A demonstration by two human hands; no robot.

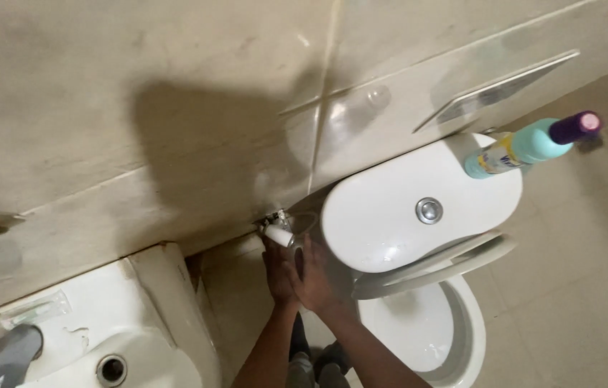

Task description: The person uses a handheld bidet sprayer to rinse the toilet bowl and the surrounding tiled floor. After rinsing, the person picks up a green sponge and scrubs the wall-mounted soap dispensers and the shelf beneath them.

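Two hands meet low at the tiled wall, in the narrow gap between the washbasin point(164, 302) and the toilet cistern point(390, 215). Only the head view exists, so all comes from there.

The left hand point(277, 276) lies under the small white valve knob point(279, 235), which sticks out from a metal fitting point(269, 221) at the wall, just beside the left end of the cistern. Its fingers are pressed together and reach up to the knob; if they pinch it or only touch it, I cannot tell, because the picture is blurred there. The right hand point(318, 280) lies over the left one, back of the hand toward the camera, fingers close together and curled toward the same place. What they hold is hidden.

The knob looks like hard plastic, small and light, and stiff to turn, I judge; it may be slippery if wet. The best hold seems to be around its short round body, with thumb and two fingers, not on the thin metal fitting behind it.

On the cistern lid sits a round chrome flush button point(429, 210), and a turquoise cleaner bottle point(526, 147) with purple cap stands on its far end. The toilet bowl point(426, 330) is open, seat raised against the cistern.
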